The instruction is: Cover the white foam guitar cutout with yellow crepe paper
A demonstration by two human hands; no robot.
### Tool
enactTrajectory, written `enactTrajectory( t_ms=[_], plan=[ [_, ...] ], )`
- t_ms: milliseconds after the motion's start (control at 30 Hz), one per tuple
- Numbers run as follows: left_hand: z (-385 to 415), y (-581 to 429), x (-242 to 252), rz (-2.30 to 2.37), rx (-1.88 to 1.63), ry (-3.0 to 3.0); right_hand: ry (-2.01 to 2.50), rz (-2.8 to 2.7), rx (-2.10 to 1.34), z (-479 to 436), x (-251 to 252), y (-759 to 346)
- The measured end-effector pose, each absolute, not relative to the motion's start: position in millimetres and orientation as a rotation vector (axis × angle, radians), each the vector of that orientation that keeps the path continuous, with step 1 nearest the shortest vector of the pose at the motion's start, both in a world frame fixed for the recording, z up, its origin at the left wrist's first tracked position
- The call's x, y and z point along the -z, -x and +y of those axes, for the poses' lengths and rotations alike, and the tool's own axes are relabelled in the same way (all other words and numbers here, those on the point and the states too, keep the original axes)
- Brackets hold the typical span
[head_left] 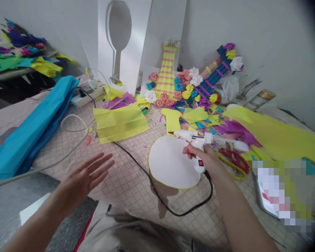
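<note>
My right hand (203, 155) grips a white hot glue gun (199, 140) by its handle, with a red light showing on its body. The gun is over the right edge of a white oval board (173, 161) with a yellow rim. A black cord (183, 212) loops from the handle across the table. My left hand (90, 173) hovers above the table's front left part, fingers stretched and nothing in it. A sheet of yellow crepe paper (120, 123) lies beyond the left hand. A yellow paddle-shaped piece (172, 119) adjoins the oval's far side.
Blue crepe paper (39, 129) lies at left beside a white cable (65, 155). Two flower-decorated paper guitars (169, 77) lean at the back near a white board with a cutout (139, 42). Scissors (235, 161), a phone (267, 196) and yellow paper (275, 129) lie at right.
</note>
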State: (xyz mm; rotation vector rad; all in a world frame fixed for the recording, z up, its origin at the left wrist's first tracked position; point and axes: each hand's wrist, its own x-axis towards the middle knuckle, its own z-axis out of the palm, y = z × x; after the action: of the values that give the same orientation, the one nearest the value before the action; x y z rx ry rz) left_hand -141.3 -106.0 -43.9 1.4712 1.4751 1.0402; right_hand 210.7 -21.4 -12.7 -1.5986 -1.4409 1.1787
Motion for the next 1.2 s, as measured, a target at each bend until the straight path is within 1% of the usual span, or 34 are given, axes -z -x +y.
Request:
enactTrajectory(
  t_ms=[133, 333, 533, 700, 933, 1200],
  plan=[
    [-99.2, 98.2, 46.6, 1.413, -1.012, -1.282, 1.629, -1.456, -1.144, -22.8, 10.4, -211.6],
    [-91.5, 51.7, 49.9, 1.254, -0.989, -1.914, 1.742, -1.468, -1.077, -21.9, 6.2, -211.6],
    [-87.0, 44.5, 60.0, 1.113, -1.15, -2.175, 1.79, -1.477, -1.028, -20.2, 7.5, -216.3],
    [-93.7, 37.3, 69.9, 0.941, -1.037, -2.387, 1.779, -1.399, -0.956, -12.7, 13.6, -232.0],
    [-95.6, 31.9, 72.3, 0.879, -0.845, -2.648, 1.827, -1.431, -1.082, -12.3, 13.0, -213.8],
    [-95.3, 29.3, 70.7, 0.904, -0.933, -2.644, 1.852, -1.468, -1.14, -9.9, 16.9, -190.6]
  ],
)
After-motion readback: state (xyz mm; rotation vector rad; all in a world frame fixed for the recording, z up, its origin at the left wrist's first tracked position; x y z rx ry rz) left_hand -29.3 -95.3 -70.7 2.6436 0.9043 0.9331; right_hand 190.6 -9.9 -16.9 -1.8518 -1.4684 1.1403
